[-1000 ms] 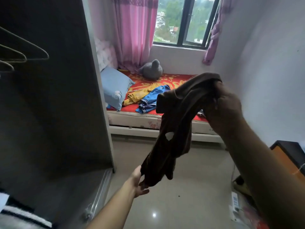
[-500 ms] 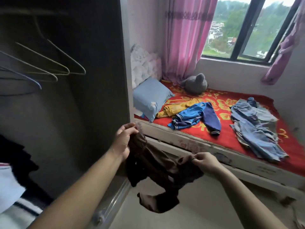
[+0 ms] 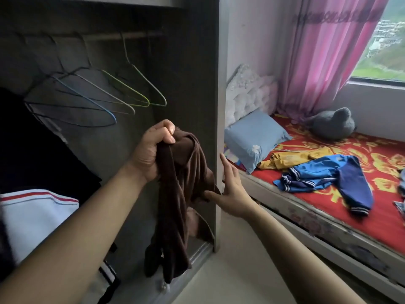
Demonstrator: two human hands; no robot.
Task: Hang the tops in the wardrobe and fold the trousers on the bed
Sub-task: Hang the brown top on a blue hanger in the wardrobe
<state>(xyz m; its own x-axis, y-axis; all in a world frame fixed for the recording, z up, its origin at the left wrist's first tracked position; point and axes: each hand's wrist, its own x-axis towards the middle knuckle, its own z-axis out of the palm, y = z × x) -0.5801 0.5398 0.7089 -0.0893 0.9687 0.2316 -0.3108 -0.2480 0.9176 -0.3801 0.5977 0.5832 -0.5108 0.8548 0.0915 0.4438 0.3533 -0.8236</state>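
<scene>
My left hand [image 3: 153,150] grips the bunched upper end of a dark brown top [image 3: 177,205], which hangs down in front of the open wardrobe [image 3: 192,84]. My right hand [image 3: 230,189] is beside it with straight fingers, the thumb touching a fold of the brown cloth. Several empty wire hangers [image 3: 131,93] hang from the rail above my left hand. On the bed [image 3: 328,220] to the right lie a blue top [image 3: 324,174] and a yellow garment [image 3: 291,160].
A dark garment and a white one with red stripes [image 3: 37,211] hang at the wardrobe's left. A blue pillow [image 3: 254,139], a grey soft toy [image 3: 333,123] and a pink curtain [image 3: 324,53] are by the bed's head. The wardrobe's side panel stands between my hands and the bed.
The view swung left toward the wardrobe. My left hand lifted the brown top higher, so it now hangs long. My right hand let go of its pinch and now has straight fingers.
</scene>
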